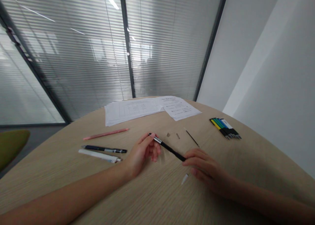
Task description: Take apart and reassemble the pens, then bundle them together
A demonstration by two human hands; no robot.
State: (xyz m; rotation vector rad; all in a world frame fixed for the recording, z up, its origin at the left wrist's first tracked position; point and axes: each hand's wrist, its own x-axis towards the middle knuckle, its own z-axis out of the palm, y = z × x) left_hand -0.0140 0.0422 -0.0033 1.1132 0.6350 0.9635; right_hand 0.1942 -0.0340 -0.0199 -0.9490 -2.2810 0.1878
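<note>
A black pen barrel (169, 149) with a silver band near one end is held between my two hands, sloping down to the right. My left hand (142, 152) pinches its upper end between thumb and fingers. At the lower end, my right hand (206, 169) has its fingertips closed on the barrel. A small pale cone-shaped pen tip (184, 178) lies on the table just below my right fingers. Beyond the barrel lie a thin dark ink refill (192, 138), a small spring (178, 136) and another small coiled piece (168, 134).
Left of my hands lie a pink pencil-like stick (105, 134), a black pen (104, 149) and a white pen (99, 155). Several coloured pens (225, 128) sit in a row at right. Printed papers (135, 110) rest at the far edge of the wooden table (137, 198). A green chair (12, 146) stands left.
</note>
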